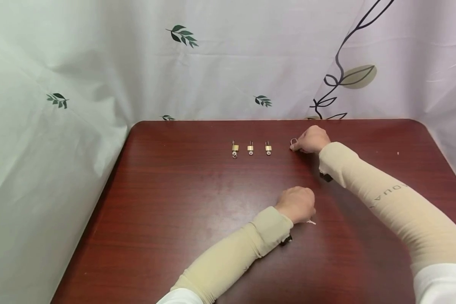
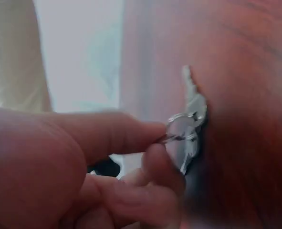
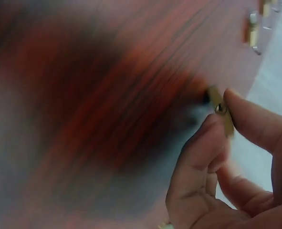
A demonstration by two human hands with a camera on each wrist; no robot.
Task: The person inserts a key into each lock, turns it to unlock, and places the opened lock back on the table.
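Note:
Near the table's middle, my left hand (image 1: pixel 296 204) pinches a small key ring (image 2: pixel 171 122) between thumb and forefinger. Two silver keys (image 2: pixel 198 107) hang from that ring. Farther back and to the right, my right hand (image 1: pixel 314 138) pinches a small brass padlock (image 3: pixel 214 97) by its body, with the keyhole face showing in the right wrist view. Its shackle (image 1: pixel 294 140) points toward the back in the head view. Left of the right hand, three more brass padlocks lie in a row: a left one (image 1: pixel 235 147), a middle one (image 1: pixel 250 148) and a right one (image 1: pixel 268 148), each with a key at its near end.
The dark red wooden table (image 1: pixel 156 202) ends at a straight back edge just behind the padlocks. A pale curtain (image 1: pixel 220 63) with leaf prints hangs behind and beside it. A tiny light speck (image 1: pixel 398 153) lies at the right.

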